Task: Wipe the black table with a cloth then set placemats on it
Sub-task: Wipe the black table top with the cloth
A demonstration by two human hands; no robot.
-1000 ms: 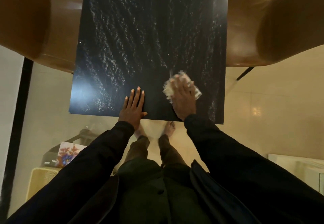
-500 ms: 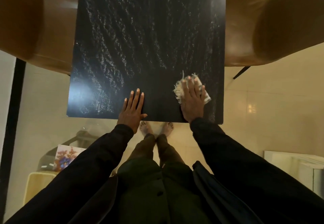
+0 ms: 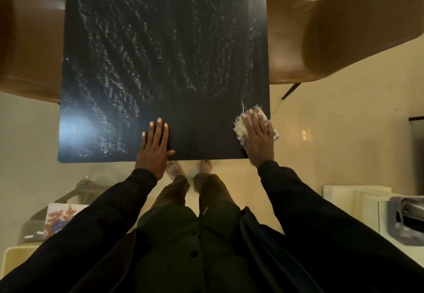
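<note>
Black table [image 3: 160, 51]: surface carries pale streaks over most of its far and left area — the strip along the near edge reads darker. Cloth [image 3: 241, 129], white and frayed, lies at the near right corner, its right end at the table's right edge. Right hand [image 3: 258, 139] presses flat on the cloth, fingers straight and close together. Left hand [image 3: 154, 146] rests flat on the near edge, about midway — fingers straight, slightly spread, holding nothing. A brown chair [image 3: 321, 35] stands at the right edge.
</note>
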